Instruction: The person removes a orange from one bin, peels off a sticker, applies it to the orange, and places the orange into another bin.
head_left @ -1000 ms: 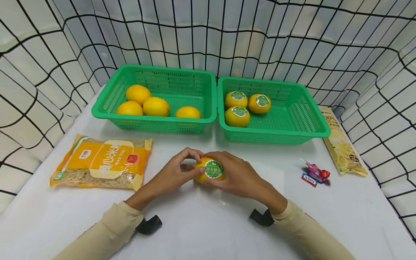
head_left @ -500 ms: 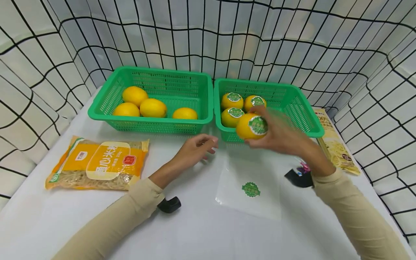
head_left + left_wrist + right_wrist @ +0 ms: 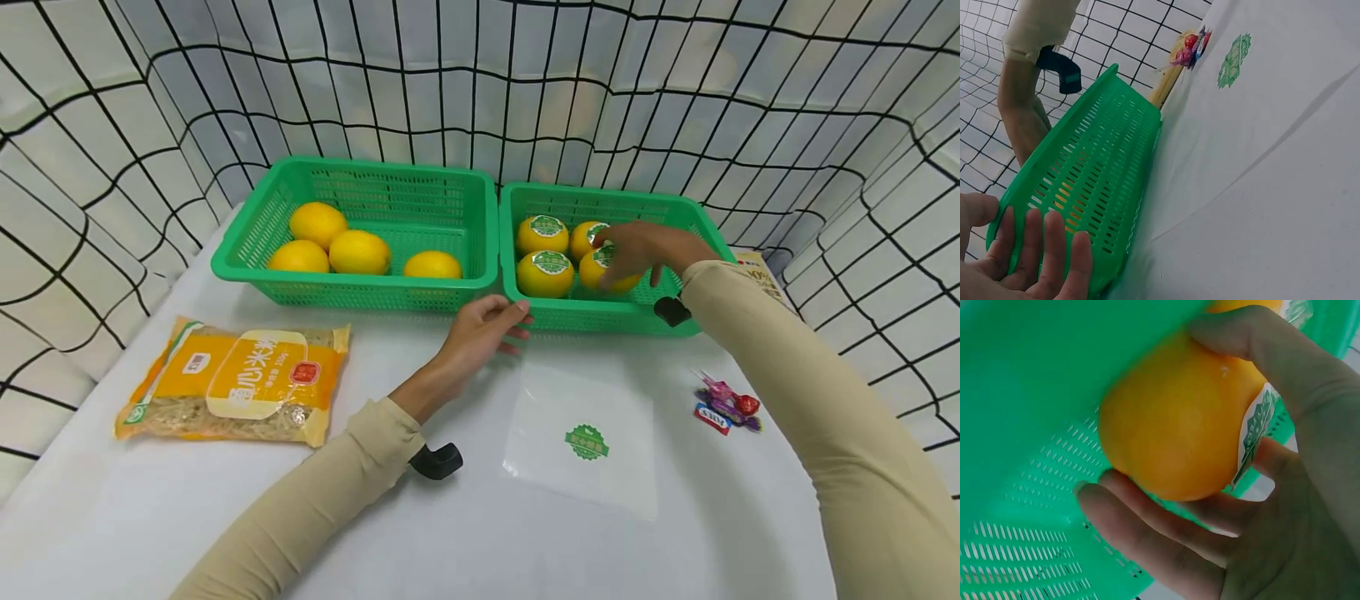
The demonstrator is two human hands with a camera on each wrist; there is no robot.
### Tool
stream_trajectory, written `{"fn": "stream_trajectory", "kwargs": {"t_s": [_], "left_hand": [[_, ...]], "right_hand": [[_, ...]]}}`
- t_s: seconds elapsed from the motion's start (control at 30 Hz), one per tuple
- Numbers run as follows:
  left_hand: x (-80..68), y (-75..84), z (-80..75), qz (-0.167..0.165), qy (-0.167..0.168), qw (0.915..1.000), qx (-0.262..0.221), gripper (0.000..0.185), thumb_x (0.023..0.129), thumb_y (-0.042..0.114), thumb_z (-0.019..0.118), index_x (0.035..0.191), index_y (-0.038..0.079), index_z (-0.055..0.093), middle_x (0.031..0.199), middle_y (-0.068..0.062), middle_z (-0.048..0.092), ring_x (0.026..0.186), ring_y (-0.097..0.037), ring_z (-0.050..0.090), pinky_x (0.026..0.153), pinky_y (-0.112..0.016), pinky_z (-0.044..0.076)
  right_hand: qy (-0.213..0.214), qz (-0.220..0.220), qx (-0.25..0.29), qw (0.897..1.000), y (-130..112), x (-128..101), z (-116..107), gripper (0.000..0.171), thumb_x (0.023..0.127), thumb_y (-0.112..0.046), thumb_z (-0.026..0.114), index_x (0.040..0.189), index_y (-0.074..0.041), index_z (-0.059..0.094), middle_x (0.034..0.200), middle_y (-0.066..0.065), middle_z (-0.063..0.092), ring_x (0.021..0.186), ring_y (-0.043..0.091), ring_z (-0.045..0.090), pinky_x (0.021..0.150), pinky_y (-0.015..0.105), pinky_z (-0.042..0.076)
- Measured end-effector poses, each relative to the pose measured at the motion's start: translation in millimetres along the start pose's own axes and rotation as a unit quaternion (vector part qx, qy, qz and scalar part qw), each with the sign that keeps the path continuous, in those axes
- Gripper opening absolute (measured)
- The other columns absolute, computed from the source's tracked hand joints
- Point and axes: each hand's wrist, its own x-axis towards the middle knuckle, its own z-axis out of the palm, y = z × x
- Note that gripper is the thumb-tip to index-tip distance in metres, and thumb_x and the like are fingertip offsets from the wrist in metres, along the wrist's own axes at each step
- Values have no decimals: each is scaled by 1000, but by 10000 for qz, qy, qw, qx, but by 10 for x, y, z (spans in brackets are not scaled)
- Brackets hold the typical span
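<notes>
In the head view my right hand (image 3: 637, 248) reaches into the right green basket (image 3: 600, 318). Its thumb and fingers curl round a yellow lemon (image 3: 1172, 425) with a green-and-white sticker, low inside the basket. Several stickered lemons, such as the front-left lemon (image 3: 544, 274), sit together there. My left hand (image 3: 483, 337) is at this basket's front left corner. Its fairly straight fingers (image 3: 1054, 244) lie against the outer wall in the left wrist view, thumb near the rim. A clear bag with a green badge (image 3: 587, 442) lies flat before the basket.
The left green basket (image 3: 360, 296) holds several lemons without stickers, such as one lemon (image 3: 433, 265). A rice noodle bag (image 3: 236, 379) lies at the left. Wrapped candies (image 3: 727, 404) and a yellow packet (image 3: 759, 271) are at the right. Black wire mesh (image 3: 480, 92) surrounds the table.
Both hands were on a stickered lemon at the table's middle. My right hand has carried it into the right basket, uncovering the clear bag. My left hand has moved to the basket's corner.
</notes>
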Motion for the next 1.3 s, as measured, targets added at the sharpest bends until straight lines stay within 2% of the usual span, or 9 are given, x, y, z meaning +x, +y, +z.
{"fn": "stream_trajectory", "kwargs": {"t_s": [0.37,0.5,0.57,0.67,0.8,0.9,1.0,1.17,1.3], "left_hand": [[-3,24,-34,-48,-128,9999,-4,29,109,28,63,116,0,67,130,-25,69,119,-42,67,102,-54,57],[-31,115,-126,-40,-455,9957,810,34,110,32,60,119,1,69,128,-22,69,117,-40,69,97,-51,59],[-72,239,-203,133,-605,9851,1603,33,110,34,60,120,5,71,121,-16,72,109,-37,70,88,-45,60],[-117,515,-346,542,-522,9646,2527,29,109,34,61,119,8,72,112,-10,73,97,-33,70,76,-39,57],[-13,927,-626,749,-123,9426,3252,25,108,31,63,122,11,69,119,-5,70,101,-28,66,81,-38,56],[237,1146,-897,384,-341,9276,3699,31,108,32,62,132,12,64,136,-7,63,120,-28,60,99,-44,52],[466,1262,-1136,-183,-858,9107,4037,41,109,31,59,145,13,56,152,-12,54,137,-32,52,114,-53,44],[706,1300,-1318,-968,-1719,8682,4553,52,109,31,59,156,14,47,163,-17,44,150,-39,40,117,-63,40],[837,1236,-1382,-1703,-2231,8504,4450,57,107,32,62,159,18,45,168,-17,35,155,-40,30,116,-62,43]], "right_hand": [[-468,356,-394,9975,-80,135,-61,70,100,-39,71,157,-20,36,150,22,50,100,35,71,94,53,56],[-407,405,-577,9967,-90,113,-39,68,99,-40,72,155,-23,38,150,20,51,103,36,70,89,53,54],[-368,410,-600,9967,-76,115,-24,68,97,-41,73,153,-25,39,151,20,51,103,36,70,88,53,53],[-361,350,-598,9969,-56,124,-16,67,97,-42,73,151,-24,39,149,21,52,104,36,71,91,56,53],[-449,220,-475,9976,-33,149,-36,68,98,-40,74,151,-20,37,142,21,56,106,37,69,95,56,53],[-504,222,-396,9977,10,111,-50,71,98,-38,76,154,-20,36,135,20,59,107,39,67,94,53,54],[-533,145,-439,9975,36,71,-38,73,99,-36,76,157,-21,34,135,21,62,108,40,68,94,53,56],[-443,-151,-223,9987,77,-23,-11,76,101,-29,75,161,-17,30,138,27,62,114,46,67,98,55,58],[-2,-421,-175,9990,79,-173,-23,77,103,-30,72,164,-16,28,146,27,57,130,48,56,107,63,51]]}}
